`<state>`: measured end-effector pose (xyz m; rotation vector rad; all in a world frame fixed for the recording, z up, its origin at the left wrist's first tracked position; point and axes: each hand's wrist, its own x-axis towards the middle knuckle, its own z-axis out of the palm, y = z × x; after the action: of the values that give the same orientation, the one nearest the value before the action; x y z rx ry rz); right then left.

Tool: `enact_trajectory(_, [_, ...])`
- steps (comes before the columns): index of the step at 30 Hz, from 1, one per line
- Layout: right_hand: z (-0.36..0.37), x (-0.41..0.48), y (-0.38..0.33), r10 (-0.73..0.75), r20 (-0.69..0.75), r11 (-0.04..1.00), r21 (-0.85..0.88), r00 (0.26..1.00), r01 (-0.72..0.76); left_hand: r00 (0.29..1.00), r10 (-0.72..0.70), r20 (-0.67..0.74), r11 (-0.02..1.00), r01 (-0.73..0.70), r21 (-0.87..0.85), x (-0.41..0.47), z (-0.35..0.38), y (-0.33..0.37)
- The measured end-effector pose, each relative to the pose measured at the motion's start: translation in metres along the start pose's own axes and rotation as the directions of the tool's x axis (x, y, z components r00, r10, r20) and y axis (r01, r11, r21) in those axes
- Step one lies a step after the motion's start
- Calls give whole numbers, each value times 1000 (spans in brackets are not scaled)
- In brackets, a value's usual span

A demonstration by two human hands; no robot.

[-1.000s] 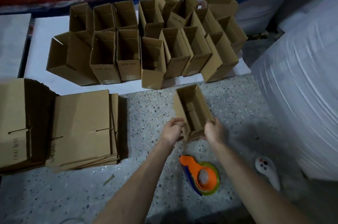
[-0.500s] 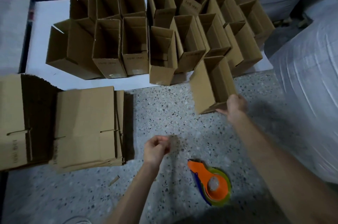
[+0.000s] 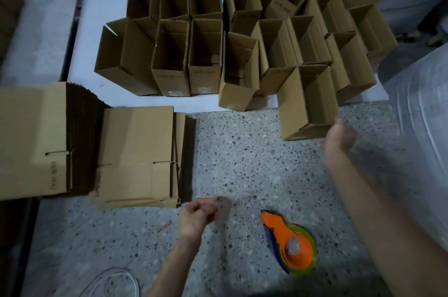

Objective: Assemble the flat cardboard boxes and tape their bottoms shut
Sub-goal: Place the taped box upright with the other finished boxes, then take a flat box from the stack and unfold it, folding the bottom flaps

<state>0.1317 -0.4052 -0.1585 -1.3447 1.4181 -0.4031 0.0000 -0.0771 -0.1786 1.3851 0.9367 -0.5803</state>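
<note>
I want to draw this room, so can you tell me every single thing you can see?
assembled boxes: over a dozen, brown, standing open on the white board at the back
nearest box: one, brown, at the board's front right edge
flat box stacks: two, brown, on the left
tape dispenser: one, orange with green and blue, on the speckled floor
cardboard scrap: one, brown, on the floor
sack: one, white, far right
cable: one, white, bottom left
left hand: one, fingers curled, over the floor beside the flat stacks
right hand: one, at the nearest box's near corner
</note>
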Motion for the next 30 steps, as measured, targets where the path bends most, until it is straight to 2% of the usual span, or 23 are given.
enact_trajectory(3, [-15,-16,20,-111,-72,994,13,991,112,999,45,-17,998,-45,-45,-3,-15,-1])
enact_trajectory(5, [-24,-34,38,-150,-42,989,8,988,151,996,78,-41,996,-80,-37,-5,-25,-1])
enact_trajectory(8, [-33,-67,68,-226,138,969,-70,964,237,986,137,-95,991,-136,17,-3,-40,1])
enact_trajectory(10, [-37,-88,87,-242,274,953,-112,931,281,961,232,-151,962,-204,180,-1,-50,4])
enact_trajectory(12, [-39,-110,103,-204,344,957,-128,917,261,886,417,-202,851,-303,429,4,-61,5])
enact_trajectory(14, [-39,-130,113,-193,418,950,-148,888,276,754,627,-194,653,-373,660,9,-72,11])
enact_trajectory(15, [-37,-139,117,-193,455,945,-154,869,290,719,677,-159,558,-360,748,14,-76,16])
enact_trajectory(16, [-35,-147,119,-190,489,941,-157,851,300,729,674,-116,483,-317,816,21,-80,21])
enact_trajectory(17, [-33,-155,120,-185,520,938,-160,834,308,768,634,-89,432,-257,864,27,-83,26])
enact_trajectory(19, [-31,-167,122,-179,572,934,-156,801,321,841,535,-74,371,-156,915,39,-86,34])
enact_trajectory(23, [-33,-186,123,-191,632,910,-173,751,377,875,483,-19,287,-138,948,47,-86,38])
enact_trajectory(25, [-36,-192,122,-195,642,901,-182,742,394,869,494,13,282,-175,944,46,-88,39])
enact_trajectory(30, [-45,-200,118,-187,652,899,-187,734,395,834,549,58,385,-314,868,24,-99,45])
